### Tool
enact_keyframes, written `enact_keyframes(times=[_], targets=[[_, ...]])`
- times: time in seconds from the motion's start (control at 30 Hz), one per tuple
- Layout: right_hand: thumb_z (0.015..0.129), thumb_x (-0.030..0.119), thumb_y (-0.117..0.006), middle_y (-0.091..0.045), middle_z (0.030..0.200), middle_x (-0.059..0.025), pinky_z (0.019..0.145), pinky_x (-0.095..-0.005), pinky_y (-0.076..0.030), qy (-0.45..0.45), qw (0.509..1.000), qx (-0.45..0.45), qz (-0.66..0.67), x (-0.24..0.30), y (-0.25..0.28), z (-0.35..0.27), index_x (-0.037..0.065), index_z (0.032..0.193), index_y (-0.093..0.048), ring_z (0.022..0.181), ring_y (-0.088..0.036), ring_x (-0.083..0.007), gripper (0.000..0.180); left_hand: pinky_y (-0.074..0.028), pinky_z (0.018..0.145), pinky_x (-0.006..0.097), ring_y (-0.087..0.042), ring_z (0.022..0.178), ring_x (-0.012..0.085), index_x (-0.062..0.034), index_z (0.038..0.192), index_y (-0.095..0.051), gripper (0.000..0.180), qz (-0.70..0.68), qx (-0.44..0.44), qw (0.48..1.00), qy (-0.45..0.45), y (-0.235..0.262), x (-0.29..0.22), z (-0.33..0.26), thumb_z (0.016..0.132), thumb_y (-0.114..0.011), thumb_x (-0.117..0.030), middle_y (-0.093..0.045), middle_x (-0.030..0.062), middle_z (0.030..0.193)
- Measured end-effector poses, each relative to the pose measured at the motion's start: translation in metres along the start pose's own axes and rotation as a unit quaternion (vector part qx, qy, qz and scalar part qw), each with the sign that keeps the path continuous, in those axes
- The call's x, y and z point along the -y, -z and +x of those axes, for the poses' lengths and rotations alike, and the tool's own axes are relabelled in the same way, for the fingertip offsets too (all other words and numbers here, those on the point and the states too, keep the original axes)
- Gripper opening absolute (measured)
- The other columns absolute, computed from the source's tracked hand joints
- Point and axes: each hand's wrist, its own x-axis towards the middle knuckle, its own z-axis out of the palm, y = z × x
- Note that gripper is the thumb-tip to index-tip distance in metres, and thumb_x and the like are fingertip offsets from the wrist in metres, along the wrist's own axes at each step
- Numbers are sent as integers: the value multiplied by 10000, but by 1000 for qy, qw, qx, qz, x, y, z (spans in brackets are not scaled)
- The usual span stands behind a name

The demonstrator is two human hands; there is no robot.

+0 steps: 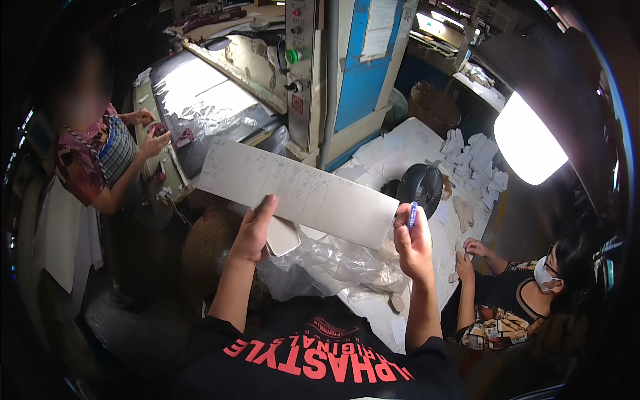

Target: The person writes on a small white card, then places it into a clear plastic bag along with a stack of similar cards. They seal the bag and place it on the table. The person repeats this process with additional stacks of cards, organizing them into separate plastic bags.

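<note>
Holding a long white card sheet (297, 193) up at chest height, the person pinches its lower edge from both ends, so the faint pencilled grid faces them for reading. The left hand (255, 230) grips the sheet with its thumb laid on the face; the right hand (412, 241) clamps the other end (a blue pen (412, 215) tucked upright between its fingers). Crumpled clear plastic bags (320, 263) lie below on the white worktable (413, 147).
</note>
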Motion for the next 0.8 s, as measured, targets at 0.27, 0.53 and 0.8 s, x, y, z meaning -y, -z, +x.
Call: enact_keyframes(times=[0.27, 0.53, 0.8], targets=[[1057, 130, -572, -560, 860, -110, 641, -344, -464, 151, 947, 75, -274, 102, -16, 76, -35, 1052, -672, 700, -570, -243, 192, -549, 913, 361, -666, 1105, 223, 20, 1418, -540, 488, -20, 14, 999, -28, 10, -44, 68, 1051, -597, -296, -647, 132, 1282], [952, 39, -694, -616, 905, -136, 690, -379, -513, 324, 867, 29, -378, 169, -60, 159, -28, 1026, -647, 767, -634, -302, 111, -523, 973, 362, -638, 1168, 223, 16, 1468, -498, 550, -1, 64, 989, -130, -44, -110, 105, 1051, -654, -307, -618, 117, 1342], [927, 291, -775, -790, 943, -120, 721, -397, -609, 294, 821, 4, -489, 195, -91, 236, 56, 1070, -746, 769, -770, -263, 276, -482, 1013, 310, -603, 1196, 161, 5, 1427, -527, 557, -2, 83, 982, -172, -75, -147, 122, 1045, -681, -370, -636, 92, 1277]])
